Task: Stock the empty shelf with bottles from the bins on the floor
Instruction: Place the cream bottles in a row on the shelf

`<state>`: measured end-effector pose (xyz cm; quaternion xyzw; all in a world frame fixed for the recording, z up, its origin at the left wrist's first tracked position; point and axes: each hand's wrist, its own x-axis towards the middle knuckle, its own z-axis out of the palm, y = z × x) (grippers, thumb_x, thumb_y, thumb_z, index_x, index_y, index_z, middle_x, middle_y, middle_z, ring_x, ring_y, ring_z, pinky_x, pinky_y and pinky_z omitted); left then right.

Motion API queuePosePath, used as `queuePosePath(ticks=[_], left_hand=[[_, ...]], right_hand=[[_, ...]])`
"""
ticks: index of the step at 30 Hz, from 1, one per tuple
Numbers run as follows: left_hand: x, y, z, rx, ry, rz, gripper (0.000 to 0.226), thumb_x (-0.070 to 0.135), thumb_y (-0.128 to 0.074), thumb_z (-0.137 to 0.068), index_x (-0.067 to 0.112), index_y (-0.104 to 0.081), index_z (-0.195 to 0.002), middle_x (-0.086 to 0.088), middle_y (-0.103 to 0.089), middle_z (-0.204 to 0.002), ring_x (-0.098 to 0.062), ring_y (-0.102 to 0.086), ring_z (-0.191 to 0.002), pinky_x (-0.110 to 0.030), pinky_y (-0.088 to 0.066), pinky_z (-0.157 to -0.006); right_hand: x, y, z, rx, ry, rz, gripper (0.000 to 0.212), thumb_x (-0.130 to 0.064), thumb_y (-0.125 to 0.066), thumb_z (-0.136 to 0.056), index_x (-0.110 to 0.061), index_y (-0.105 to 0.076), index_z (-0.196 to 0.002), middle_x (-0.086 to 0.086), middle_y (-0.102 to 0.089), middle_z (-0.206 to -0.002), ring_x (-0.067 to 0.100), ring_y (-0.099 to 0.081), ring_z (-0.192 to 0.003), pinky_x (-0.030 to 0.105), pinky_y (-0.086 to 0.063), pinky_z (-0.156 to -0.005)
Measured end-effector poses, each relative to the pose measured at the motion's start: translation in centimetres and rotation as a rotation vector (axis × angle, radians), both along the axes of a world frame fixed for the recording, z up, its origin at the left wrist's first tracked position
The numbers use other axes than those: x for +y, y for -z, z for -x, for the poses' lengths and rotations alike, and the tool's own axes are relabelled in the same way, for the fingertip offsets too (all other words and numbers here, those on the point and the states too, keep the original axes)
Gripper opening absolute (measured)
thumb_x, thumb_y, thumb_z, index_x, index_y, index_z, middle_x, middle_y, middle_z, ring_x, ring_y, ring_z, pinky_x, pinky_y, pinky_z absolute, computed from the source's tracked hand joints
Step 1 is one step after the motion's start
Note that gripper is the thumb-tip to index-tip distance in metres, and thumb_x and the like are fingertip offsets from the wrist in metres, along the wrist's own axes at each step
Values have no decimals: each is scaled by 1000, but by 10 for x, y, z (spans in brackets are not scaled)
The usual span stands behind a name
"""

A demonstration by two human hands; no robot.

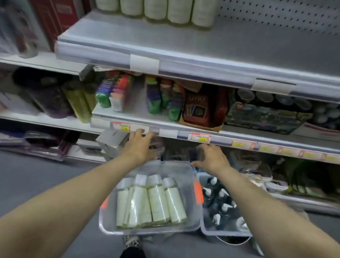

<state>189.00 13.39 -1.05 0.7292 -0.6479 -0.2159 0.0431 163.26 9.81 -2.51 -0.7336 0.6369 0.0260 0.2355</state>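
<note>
Both the left hand (pixel 139 147) and the right hand (pixel 211 158) hover near the far end of a clear bin (pixel 148 232) of pale bottles (pixel 155 201), fingers loosely spread, holding nothing.

Middle shelf (pixel 137 116): red UNO box (pixel 204 108) at the front edge, bright multicolour packs (pixel 116 92) to its left, dark green-printed box (pixel 267 118) to its right. Red-and-yellow price tags (pixel 200 137) sit along that shelf's front edge. Dark red boxes (pixel 56 8) top left, grey floor (pixel 29 178) below.
</note>
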Motion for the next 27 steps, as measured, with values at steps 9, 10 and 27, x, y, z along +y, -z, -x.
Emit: queuePosePath(ticks=[9, 10, 27], left_hand=[[-4, 117, -30, 67, 1, -300, 77, 48, -78, -78, 22, -43, -142, -14, -42, -140, -34, -34, -132, -42, -35, -107], [-3, 129, -32, 70, -6, -331, 78, 49, -77, -79, 19, -43, -142, -14, -43, -141, -33, -35, -133, -42, -36, -107], [-1, 241, -18, -111, -239, -614, 101, 78, -56, -78, 5, -32, -144, -15, -60, -128, -34, -57, -118, -39, -48, -86]], right_hand=[[23, 113, 12, -61, 243, -293, 63, -40, -79, -81, -12, -57, -134, 12, -65, -127, 29, -60, -117, 35, -49, -95], [26, 124, 14, -53, 277, -308, 61, -40, -78, -82, -10, -58, -132, 12, -65, -125, 30, -61, -116, 34, -47, -92], [58, 201, 22, -152, 647, -254, 25, -26, -78, -84, -14, -70, -103, 8, -74, -90, 31, -66, -85, 33, -47, -75]])
